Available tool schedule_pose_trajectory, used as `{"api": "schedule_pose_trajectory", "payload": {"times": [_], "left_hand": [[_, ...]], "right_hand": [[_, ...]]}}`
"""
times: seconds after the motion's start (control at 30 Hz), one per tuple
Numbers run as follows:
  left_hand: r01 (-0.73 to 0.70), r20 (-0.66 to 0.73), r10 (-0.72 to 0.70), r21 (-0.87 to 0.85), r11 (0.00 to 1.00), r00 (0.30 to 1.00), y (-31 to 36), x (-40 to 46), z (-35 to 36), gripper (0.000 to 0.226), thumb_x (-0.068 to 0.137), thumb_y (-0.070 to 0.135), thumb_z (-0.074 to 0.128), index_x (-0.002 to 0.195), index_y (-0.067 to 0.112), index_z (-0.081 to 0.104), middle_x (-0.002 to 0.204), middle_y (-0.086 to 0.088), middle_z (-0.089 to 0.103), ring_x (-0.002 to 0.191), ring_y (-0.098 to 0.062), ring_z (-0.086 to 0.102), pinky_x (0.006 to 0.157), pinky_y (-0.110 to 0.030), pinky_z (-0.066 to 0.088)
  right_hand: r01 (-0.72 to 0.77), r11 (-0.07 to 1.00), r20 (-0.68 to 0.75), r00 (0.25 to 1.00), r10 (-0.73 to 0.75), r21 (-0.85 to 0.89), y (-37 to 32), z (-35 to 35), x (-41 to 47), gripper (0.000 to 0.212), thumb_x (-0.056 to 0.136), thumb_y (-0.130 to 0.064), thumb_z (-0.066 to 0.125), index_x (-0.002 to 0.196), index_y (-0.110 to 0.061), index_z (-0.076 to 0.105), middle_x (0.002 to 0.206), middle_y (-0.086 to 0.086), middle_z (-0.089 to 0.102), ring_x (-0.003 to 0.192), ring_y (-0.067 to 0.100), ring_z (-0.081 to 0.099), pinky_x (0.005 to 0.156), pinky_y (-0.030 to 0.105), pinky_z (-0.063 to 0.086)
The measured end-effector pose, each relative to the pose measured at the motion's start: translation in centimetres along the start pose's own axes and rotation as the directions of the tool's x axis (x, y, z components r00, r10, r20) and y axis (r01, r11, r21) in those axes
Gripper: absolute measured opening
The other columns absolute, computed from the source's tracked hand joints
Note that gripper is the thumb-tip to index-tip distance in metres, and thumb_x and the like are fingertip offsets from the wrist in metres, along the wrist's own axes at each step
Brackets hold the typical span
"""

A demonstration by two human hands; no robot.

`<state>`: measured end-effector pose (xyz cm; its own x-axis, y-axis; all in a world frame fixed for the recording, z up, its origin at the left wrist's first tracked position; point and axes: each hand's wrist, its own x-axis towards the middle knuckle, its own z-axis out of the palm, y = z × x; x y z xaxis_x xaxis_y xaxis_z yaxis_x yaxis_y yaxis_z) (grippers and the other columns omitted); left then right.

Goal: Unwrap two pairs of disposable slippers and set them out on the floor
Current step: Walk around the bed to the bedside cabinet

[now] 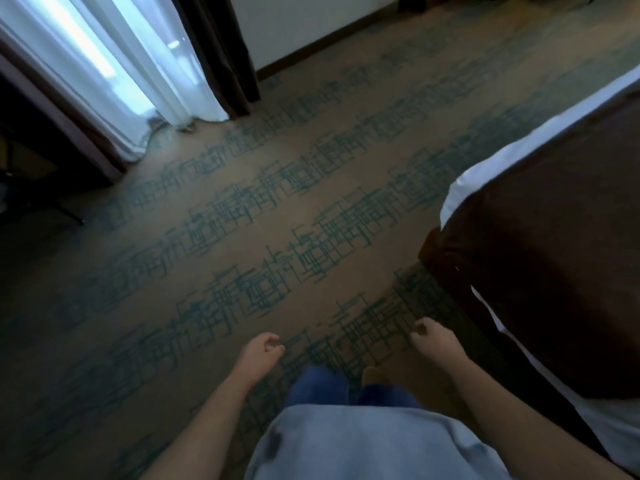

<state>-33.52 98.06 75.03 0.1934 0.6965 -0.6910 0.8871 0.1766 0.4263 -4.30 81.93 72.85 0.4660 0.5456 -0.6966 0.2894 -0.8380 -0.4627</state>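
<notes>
**Floor: patterned carpet, bed at 3 o'clock**

Carpet (242,209) is tan with teal line-pattern bands running diagonally, covers the whole floor. Bed (554,258) stands on it at 3 o'clock: dark brown skirt, white sheet edge along the top. Sheer white curtain (114,64) and dark drape (221,53) hems touch the carpet at 11 o'clock. Dark furniture leg (65,213) rests on it at 9 o'clock. Brown baseboard (346,39) borders it at 12 o'clock.

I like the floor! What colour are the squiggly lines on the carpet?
Teal lines on the brown carpet, head view.
</notes>
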Motion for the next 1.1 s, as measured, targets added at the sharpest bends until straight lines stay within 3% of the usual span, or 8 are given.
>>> {"api": "schedule_pose_trajectory", "payload": {"times": [0.13, 0.2, 0.33, 0.5, 0.63, 0.8, 0.9, 1.1], "left_hand": [[0.065, 0.004, -0.065, -0.058, 0.996, 0.998, 1.9, 4.9, -2.5, 0.029, 0.088, 0.013, 0.058, 0.115, 0.002, 0.058, 0.085, -0.011, 0.055, 0.086, -0.029, 0.062, 0.081, -0.032, 0.046], [0.087, 0.018, -0.086, -0.063, 0.994, 0.996, 3.1, 7.8, -3.5, 0.029, 0.088, 0.011, 0.058, 0.114, 0.000, 0.058, 0.086, -0.013, 0.056, 0.082, -0.029, 0.062, 0.082, -0.036, 0.049], [0.063, 0.056, -0.057, -0.112, 0.992, 0.997, 6.7, 15.5, -6.8, 0.031, 0.088, 0.007, 0.056, 0.117, -0.004, 0.055, 0.090, -0.017, 0.059, 0.070, -0.023, 0.058, 0.073, -0.027, 0.045], [-0.041, 0.054, 0.044, -0.063, 0.997, 0.998, 14.1, 24.5, -14.2, 0.029, 0.089, 0.008, 0.056, 0.115, -0.006, 0.056, 0.110, -0.028, 0.064, 0.090, -0.034, 0.065, 0.091, -0.044, 0.052], [-0.146, 0.065, 0.142, 0.048, 0.988, 0.988, 22.0, 30.0, -18.4, 0.031, 0.088, 0.013, 0.057, 0.116, 0.000, 0.058, 0.112, -0.024, 0.066, 0.100, -0.035, 0.065, 0.093, -0.039, 0.048], [-0.253, 0.139, 0.245, 0.046, 0.966, 0.960, 32.7, 34.0, -19.4, 0.030, 0.089, 0.016, 0.056, 0.117, 0.005, 0.058, 0.100, -0.017, 0.065, 0.084, -0.027, 0.067, 0.092, -0.039, 0.049], [-0.310, 0.173, 0.295, 0.072, 0.948, 0.940, 39.0, 37.1, -18.5, 0.029, 0.089, 0.019, 0.056, 0.117, 0.011, 0.057, 0.105, -0.014, 0.066, 0.087, -0.026, 0.069, 0.092, -0.036, 0.048], [-0.344, 0.208, 0.313, 0.138, 0.929, 0.927, 50.0, 41.7, -14.6, 0.029, 0.090, 0.016, 0.054, 0.118, 0.007, 0.057, 0.108, -0.015, 0.064, 0.082, -0.024, 0.066, 0.089, -0.033, 0.048]], "right_hand": [[0.004, 1.000, 0.051, 0.999, -0.005, 0.016, -7.1, -3.5, 5.7, 0.046, 0.092, -0.029, 0.050, 0.136, -0.019, 0.040, 0.116, 0.007, 0.059, 0.072, 0.009, 0.055, 0.055, 0.024, 0.041], [-0.012, 1.000, 0.058, 0.998, 0.010, 0.026, -9.6, -4.5, 8.3, 0.048, 0.092, -0.030, 0.050, 0.137, -0.021, 0.038, 0.109, 0.004, 0.058, 0.073, 0.012, 0.058, 0.054, 0.025, 0.043], [-0.056, 0.997, 0.018, 0.998, 0.055, 0.051, -13.5, -5.2, 13.0, 0.048, 0.092, -0.028, 0.051, 0.137, -0.019, 0.038, 0.104, 0.004, 0.060, 0.067, 0.009, 0.054, 0.050, 0.023, 0.039], [-0.134, 0.991, -0.001, 0.991, 0.134, 0.017, -19.0, -6.1, 16.4, 0.046, 0.092, -0.027, 0.050, 0.136, -0.018, 0.040, 0.083, -0.004, 0.058, 0.063, 0.008, 0.055, 0.047, 0.022, 0.036], [-0.156, 0.987, -0.028, 0.987, 0.157, 0.029, -22.4, -7.8, 20.2, 0.041, 0.093, -0.023, 0.048, 0.133, -0.013, 0.044, 0.108, 0.008, 0.063, 0.073, 0.014, 0.053, 0.058, 0.024, 0.038], [-0.263, 0.945, -0.073, 0.957, 0.281, 0.193, -23.0, -11.2, 24.0, 0.033, 0.093, -0.019, 0.047, 0.124, -0.009, 0.051, 0.112, 0.013, 0.062, 0.090, 0.025, 0.058, 0.078, 0.034, 0.046], [-0.302, 0.916, -0.085, 0.939, 0.334, 0.263, -21.7, -13.9, 26.7, 0.030, 0.091, -0.020, 0.051, 0.119, -0.008, 0.054, 0.113, 0.014, 0.062, 0.099, 0.028, 0.058, 0.087, 0.037, 0.047], [-0.287, 0.942, -0.110, 0.945, 0.308, 0.173, -19.2, -24.8, 34.7, 0.024, 0.089, -0.018, 0.047, 0.108, -0.007, 0.059, 0.111, 0.013, 0.066, 0.102, 0.028, 0.059, 0.082, 0.029, 0.042]]}}
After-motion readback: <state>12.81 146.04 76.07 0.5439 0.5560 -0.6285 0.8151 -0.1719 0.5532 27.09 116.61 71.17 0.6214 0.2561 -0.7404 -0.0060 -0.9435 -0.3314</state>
